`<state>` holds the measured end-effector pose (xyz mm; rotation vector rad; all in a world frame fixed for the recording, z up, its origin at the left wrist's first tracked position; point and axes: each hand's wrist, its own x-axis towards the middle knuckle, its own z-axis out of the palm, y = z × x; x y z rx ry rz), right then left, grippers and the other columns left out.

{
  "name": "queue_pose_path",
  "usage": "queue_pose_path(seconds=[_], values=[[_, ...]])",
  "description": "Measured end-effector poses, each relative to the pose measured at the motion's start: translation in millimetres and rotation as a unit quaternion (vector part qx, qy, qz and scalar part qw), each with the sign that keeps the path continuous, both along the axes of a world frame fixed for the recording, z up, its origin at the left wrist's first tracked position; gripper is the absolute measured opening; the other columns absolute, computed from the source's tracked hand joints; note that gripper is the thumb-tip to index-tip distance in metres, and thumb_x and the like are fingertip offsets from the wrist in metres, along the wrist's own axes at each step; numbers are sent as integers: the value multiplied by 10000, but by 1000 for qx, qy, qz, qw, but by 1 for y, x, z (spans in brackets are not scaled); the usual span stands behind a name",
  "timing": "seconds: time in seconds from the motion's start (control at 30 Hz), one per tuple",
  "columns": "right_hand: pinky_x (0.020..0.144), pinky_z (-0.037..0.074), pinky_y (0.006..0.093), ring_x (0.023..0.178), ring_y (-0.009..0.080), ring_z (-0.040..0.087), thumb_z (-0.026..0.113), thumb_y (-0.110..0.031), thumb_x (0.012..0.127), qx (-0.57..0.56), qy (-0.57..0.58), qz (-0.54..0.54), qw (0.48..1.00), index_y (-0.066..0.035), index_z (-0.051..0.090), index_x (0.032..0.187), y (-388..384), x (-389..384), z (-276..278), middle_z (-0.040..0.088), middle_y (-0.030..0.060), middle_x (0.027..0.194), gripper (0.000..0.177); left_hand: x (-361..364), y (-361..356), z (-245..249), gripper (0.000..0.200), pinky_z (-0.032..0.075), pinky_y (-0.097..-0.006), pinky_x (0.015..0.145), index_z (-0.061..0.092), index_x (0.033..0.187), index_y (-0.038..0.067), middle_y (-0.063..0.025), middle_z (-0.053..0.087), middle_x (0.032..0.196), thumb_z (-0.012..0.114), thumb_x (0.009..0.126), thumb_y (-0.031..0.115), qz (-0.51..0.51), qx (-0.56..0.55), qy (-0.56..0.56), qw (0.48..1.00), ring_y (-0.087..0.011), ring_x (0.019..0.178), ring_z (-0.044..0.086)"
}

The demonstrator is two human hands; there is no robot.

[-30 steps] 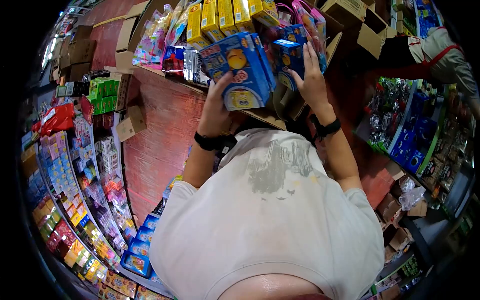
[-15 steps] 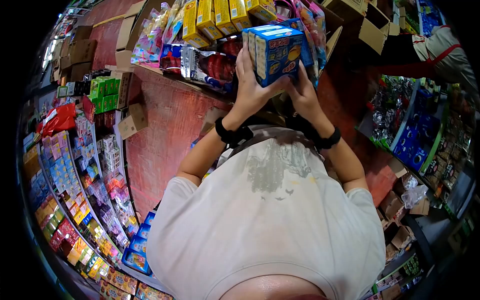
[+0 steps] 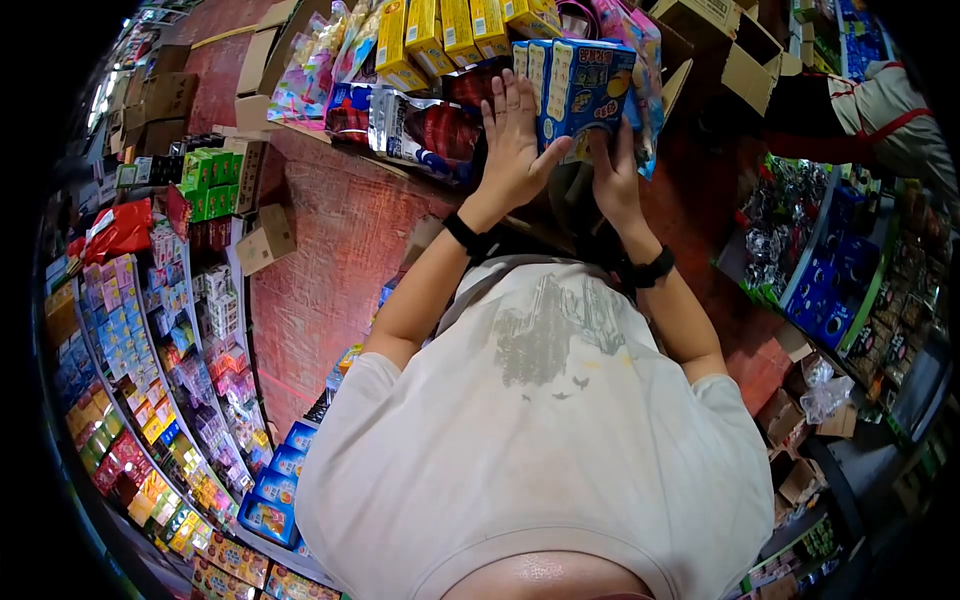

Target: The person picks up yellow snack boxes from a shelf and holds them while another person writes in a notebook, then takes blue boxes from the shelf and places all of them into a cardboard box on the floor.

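Several blue snack boxes stand side by side among the goods in an open cardboard carton at the top. My left hand lies flat at their left side, fingers stretched out and thumb near the lower edge. At the lower right corner of the front box is my right hand, its thumb and fingers apart and touching the box. Left of the blue boxes lie yellow boxes in a row. A silver and red foil pouch lies closer to me, beside my left hand.
Shelves of packaged goods curve along the left. Green boxes and a small carton stand near them. Open cartons are at upper right, beside a person in a light garment. Red floor shows between.
The blue boxes have moved to the right and down among the carton's goods. My left hand has loosened from around them and flattened; my right hand has shifted slightly lower along the box.
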<state>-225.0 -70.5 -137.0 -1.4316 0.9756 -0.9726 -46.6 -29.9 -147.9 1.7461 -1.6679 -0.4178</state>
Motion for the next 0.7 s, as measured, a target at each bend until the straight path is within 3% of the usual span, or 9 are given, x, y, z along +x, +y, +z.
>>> queue_pose_path(seconds=[0.13, 0.2, 0.27, 0.4, 0.43, 0.53, 0.57, 0.6, 0.7], values=[[943, 532, 388, 1103, 323, 682, 634, -395, 1041, -79, 126, -38, 988, 39, 385, 1520, -3, -5, -14, 660, 233, 1263, 693, 14, -5, -19, 980, 20, -507, 1273, 62, 1655, 8, -199, 28, 1735, 436, 1006, 639, -43, -9, 0, 999, -365, 1607, 2], [914, 559, 423, 1102, 385, 681, 667, -416, 1010, -186, 199, -62, 960, 51, 438, 1492, -2, -7, -15, 661, 252, 1263, 709, 18, -3, -18, 1045, 49, -504, 1278, 72, 1663, 43, -189, 42, 1736, 446, 964, 725, -51, -7, -47, 998, -354, 1608, 16], [891, 572, 428, 1100, 378, 677, 678, -411, 1001, -244, 254, -80, 932, 40, 469, 1479, 0, -12, 2, 649, 237, 1275, 689, 16, -1, -15, 1081, 58, -488, 1285, 81, 1656, 21, -205, 51, 1730, 485, 947, 730, -48, 8, -72, 996, -366, 1604, 32], [859, 592, 411, 1128, 344, 651, 712, -379, 977, -359, 358, -108, 855, -4, 542, 1455, 1, -21, 18, 591, 190, 1315, 631, 11, 8, -1, 1122, 91, -504, 1278, 96, 1649, -1, -242, 81, 1717, 673, 900, 602, -47, -43, 18, 998, -384, 1599, 61], [861, 587, 398, 1149, 342, 623, 726, -361, 963, -296, 344, -68, 888, -24, 569, 1444, 4, -23, 16, 544, 174, 1342, 608, 10, 10, 1, 1130, 104, -502, 1277, 103, 1650, 3, -254, 93, 1712, 742, 881, 530, -42, -75, 13, 996, -391, 1597, 74], [863, 584, 398, 1139, 351, 622, 732, -359, 956, -332, 285, -52, 898, -29, 562, 1452, 4, -22, -11, 533, 182, 1370, 620, 7, 10, -5, 1189, 111, -513, 1273, 101, 1650, 3, -251, 93, 1714, 806, 831, 500, -70, -53, 4, 996, -400, 1594, 89], [955, 536, 445, 1193, 389, 577, 750, -438, 925, -306, 290, -35, 906, -10, 523, 1475, 9, -23, -4, 504, 208, 1416, 733, 7, 10, -8, 1216, 109, -528, 1270, 85, 1652, 8, -252, 80, 1715, 766, 831, 591, -69, -45, -4, 997, -401, 1595, 85], [955, 536, 445, 1193, 389, 577, 750, -438, 925, -308, 290, -38, 905, -10, 523, 1475, 11, -24, 0, 504, 208, 1416, 733, 7, 11, -11, 1216, 109, -528, 1270, 85, 1652, 8, -252, 80, 1715, 766, 831, 591, -71, -49, -5, 996, -401, 1595, 85], [1133, 349, 531, 1344, 447, 427, 782, -577, 839, -289, 304, -34, 907, 58, 413, 1518, 16, -23, 6, 435, 275, 1482, 1000, 8, 16, -9, 1199, 99, -532, 1267, 86, 1652, 0, -247, 51, 1719, 702, 852, 648, -97, -64, 6, 993, -411, 1594, 75]])
